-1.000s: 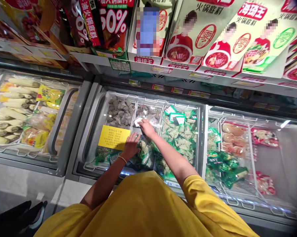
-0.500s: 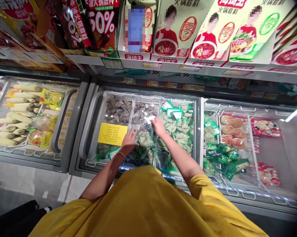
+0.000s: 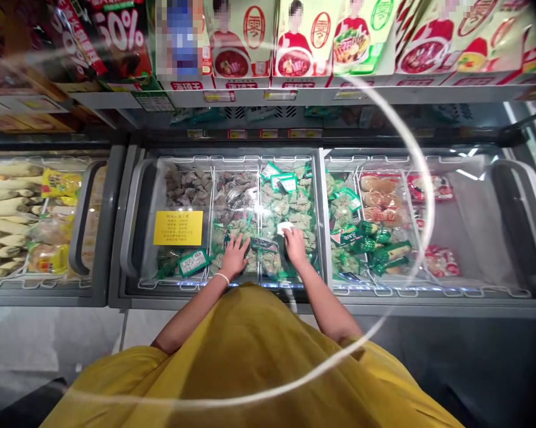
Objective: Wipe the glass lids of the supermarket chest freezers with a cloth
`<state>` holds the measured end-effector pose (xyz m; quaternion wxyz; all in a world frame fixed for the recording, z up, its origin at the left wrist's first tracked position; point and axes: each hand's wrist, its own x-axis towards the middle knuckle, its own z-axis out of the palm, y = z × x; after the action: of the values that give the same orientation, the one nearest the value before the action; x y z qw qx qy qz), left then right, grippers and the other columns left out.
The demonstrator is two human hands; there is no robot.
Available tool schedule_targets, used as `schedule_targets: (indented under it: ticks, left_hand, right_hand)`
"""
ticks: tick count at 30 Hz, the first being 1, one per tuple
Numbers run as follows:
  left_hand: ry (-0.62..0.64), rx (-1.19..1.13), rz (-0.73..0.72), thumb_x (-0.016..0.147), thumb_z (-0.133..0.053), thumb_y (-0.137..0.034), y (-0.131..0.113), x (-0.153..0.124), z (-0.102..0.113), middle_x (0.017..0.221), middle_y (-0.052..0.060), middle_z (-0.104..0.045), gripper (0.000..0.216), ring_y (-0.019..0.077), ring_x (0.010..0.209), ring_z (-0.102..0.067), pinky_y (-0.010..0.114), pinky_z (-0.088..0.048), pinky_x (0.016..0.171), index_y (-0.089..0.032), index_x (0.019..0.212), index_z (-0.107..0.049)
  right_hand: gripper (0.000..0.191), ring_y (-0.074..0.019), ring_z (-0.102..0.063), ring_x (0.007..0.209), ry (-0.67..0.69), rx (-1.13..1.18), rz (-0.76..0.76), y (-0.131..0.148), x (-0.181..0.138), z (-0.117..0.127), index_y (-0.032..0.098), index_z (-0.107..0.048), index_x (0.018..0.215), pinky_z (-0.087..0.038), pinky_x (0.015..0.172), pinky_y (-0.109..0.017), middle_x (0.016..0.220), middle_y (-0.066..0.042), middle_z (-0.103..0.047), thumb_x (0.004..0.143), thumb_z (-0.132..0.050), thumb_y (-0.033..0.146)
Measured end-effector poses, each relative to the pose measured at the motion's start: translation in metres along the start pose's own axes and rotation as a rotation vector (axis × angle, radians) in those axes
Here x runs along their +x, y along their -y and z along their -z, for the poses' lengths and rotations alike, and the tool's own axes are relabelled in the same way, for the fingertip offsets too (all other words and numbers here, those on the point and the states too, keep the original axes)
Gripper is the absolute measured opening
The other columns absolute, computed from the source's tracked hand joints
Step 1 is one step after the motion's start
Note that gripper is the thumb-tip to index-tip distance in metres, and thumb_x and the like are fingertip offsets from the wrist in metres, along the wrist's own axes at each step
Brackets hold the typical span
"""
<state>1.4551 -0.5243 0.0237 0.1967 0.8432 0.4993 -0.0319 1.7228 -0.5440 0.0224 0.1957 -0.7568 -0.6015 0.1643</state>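
My left hand (image 3: 235,257) lies with its fingers spread on the clear glass lid (image 3: 182,199) of a freezer, a bracelet at its wrist. Over the third basket section, my right hand (image 3: 295,244) presses a small crumpled white tissue (image 3: 285,228) against the same lid. Its fingers are closed round the tissue, partly covering it. Beneath the glass lie wrapped greyish dumplings (image 3: 234,196) and green-netted ones (image 3: 294,205) in wire baskets. A yellow notice (image 3: 178,228) is on the lid, left of my left hand.
Left of this freezer, another holds corn cobs (image 3: 11,208) and yellow packs. A second lid at right covers green packs (image 3: 390,252) and sausage-like packs (image 3: 381,193). Hotpot base boxes (image 3: 306,47) line the shelf above. A grey handle (image 3: 136,223) stands up from the lid's left side.
The view has swung right. My right hand and the tissue have slid across the glass to the right and closer to me. My left hand has also shifted right, away from the yellow notice.
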Motion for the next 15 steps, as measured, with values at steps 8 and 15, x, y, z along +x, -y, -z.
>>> schedule_targets:
  ticks: [8,15]
  left_hand:
    - [-0.005,-0.009,0.044,0.084,-0.068,-0.022,-0.034,-0.027,-0.021,0.168,0.017,-0.024,0.079,0.0383,0.156,-0.016,0.054,-0.036,0.118,-0.02,0.156,-0.036]
    - [-0.025,-0.071,0.065,0.086,-0.067,-0.027,-0.037,-0.043,-0.037,0.169,0.017,-0.021,0.081,0.0353,0.157,-0.014,0.052,-0.033,0.121,-0.019,0.158,-0.031]
  right_hand:
    - [0.04,-0.0292,-0.057,0.111,-0.014,0.09,0.007,0.04,-0.029,-0.036,0.028,-0.069,0.123,-0.049,0.095,-0.042,0.121,-0.01,-0.065,0.095,-0.045,0.015]
    - [0.04,-0.0315,-0.051,0.109,-0.071,0.075,-0.032,-0.054,-0.036,0.014,0.021,-0.069,0.12,-0.045,0.094,-0.044,0.118,-0.015,-0.063,0.095,-0.039,0.012]
